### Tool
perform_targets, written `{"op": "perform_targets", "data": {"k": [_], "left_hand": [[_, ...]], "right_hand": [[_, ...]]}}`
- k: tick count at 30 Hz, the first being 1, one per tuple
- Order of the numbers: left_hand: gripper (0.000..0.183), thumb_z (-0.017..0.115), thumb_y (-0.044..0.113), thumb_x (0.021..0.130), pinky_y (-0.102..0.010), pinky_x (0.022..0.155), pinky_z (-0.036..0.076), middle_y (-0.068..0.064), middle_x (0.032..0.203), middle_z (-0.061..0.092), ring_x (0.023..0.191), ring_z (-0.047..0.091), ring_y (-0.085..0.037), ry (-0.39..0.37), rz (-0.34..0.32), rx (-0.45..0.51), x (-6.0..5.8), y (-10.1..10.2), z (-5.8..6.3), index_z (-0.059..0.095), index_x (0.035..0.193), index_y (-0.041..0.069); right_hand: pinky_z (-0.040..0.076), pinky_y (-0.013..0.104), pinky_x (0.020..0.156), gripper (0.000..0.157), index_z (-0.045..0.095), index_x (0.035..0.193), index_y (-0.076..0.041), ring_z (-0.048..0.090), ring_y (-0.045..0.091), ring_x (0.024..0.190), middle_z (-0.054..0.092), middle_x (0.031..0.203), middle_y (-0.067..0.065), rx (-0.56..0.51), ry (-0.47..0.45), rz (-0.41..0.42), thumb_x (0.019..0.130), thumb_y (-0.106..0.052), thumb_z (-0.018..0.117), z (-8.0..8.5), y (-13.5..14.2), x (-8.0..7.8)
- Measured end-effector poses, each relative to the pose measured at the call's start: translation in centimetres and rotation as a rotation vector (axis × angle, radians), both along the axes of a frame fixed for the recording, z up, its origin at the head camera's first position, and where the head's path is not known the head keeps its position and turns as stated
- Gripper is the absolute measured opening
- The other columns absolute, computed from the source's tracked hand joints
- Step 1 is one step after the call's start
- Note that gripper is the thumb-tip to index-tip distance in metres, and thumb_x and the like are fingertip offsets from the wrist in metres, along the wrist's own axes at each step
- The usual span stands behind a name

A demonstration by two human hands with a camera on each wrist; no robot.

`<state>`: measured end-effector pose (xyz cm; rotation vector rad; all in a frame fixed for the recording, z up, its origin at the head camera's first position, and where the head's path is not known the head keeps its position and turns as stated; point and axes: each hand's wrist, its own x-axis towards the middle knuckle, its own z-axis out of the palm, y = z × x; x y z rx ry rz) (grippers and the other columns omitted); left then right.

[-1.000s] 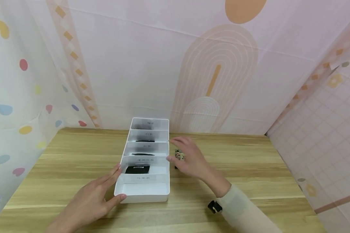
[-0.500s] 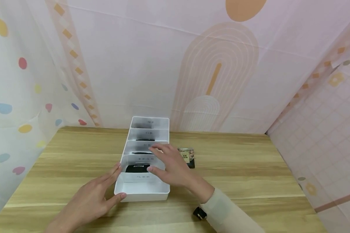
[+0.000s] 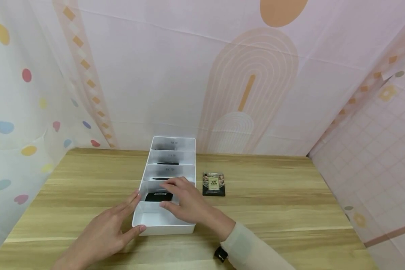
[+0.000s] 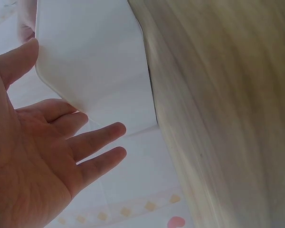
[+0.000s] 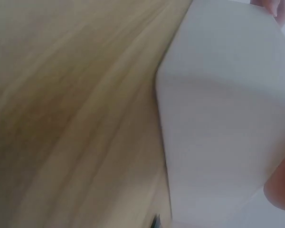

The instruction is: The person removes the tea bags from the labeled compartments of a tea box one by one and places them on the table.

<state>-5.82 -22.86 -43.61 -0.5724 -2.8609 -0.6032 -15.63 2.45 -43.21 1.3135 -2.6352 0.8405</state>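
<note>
A long white box (image 3: pixel 167 230) with several compartments and printed dividers stands on the wooden table. My left hand (image 3: pixel 106 227) rests at its near left corner, thumb at the front rim and fingers along the left side; the left wrist view shows two fingers stretched straight. Over the two nearest compartments hovers my right hand (image 3: pixel 189 204), fingers slightly bent, with nothing seen between thumb and fingers. A black packet (image 3: pixel 155 197) lies in the second compartment from the front, partly behind that hand. In the right wrist view, only part of my right hand (image 5: pixel 282 187) shows beside the box.
To the right of the box, a small packet (image 3: pixel 213 183) with a pale label and dark lower edge lies flat on the table (image 3: pixel 273 202). Thin dark packets (image 3: pixel 167 163) sit farther back in the box. Patterned cloth (image 3: pixel 155 75) closes off the back and sides.
My right hand has moved left from beside the box to over its near compartments, uncovering the labelled packet on the table. My left hand and the box have stayed put.
</note>
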Motion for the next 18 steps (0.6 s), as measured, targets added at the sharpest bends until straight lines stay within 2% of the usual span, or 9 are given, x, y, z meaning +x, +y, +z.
{"op": "perform_targets", "data": {"k": [6, 12, 18], "left_hand": [[0.084, 0.08, 0.047, 0.091, -0.057, 0.093, 0.056, -0.016, 0.159, 0.048, 0.122, 0.066, -0.039, 0.011, 0.0, -0.002, -0.04, 0.0, -0.16, 0.05, 0.154, 0.0], [0.083, 0.08, 0.048, 0.091, -0.056, 0.091, 0.057, -0.015, 0.159, 0.049, 0.12, 0.067, -0.038, 0.023, 0.0, -0.007, -0.07, -0.02, -0.26, 0.052, 0.153, 0.0], [0.084, 0.081, 0.048, 0.09, -0.055, 0.09, 0.057, -0.014, 0.159, 0.049, 0.119, 0.068, -0.037, 0.033, 0.001, -0.012, -0.09, 0.03, -0.41, 0.051, 0.153, 0.001]], "right_hand": [[0.048, 0.032, 0.108, 0.044, 0.067, 0.14, -0.011, 0.059, 0.014, 0.127, 0.067, 0.135, 0.0, 0.059, 0.026, -0.019, 0.103, -0.035, 0.069, -0.22, -0.23, -0.04], [0.046, 0.028, 0.109, 0.028, 0.077, 0.124, -0.015, 0.062, 0.012, 0.123, 0.071, 0.124, -0.003, 0.109, 0.079, -0.002, 0.103, -0.033, 0.069, -0.49, -0.39, -0.18], [0.049, 0.022, 0.099, 0.019, 0.083, 0.109, -0.018, 0.065, 0.008, 0.109, 0.075, 0.11, -0.007, 0.128, 0.146, 0.026, 0.103, -0.03, 0.07, -0.53, -0.37, -0.12]]}}
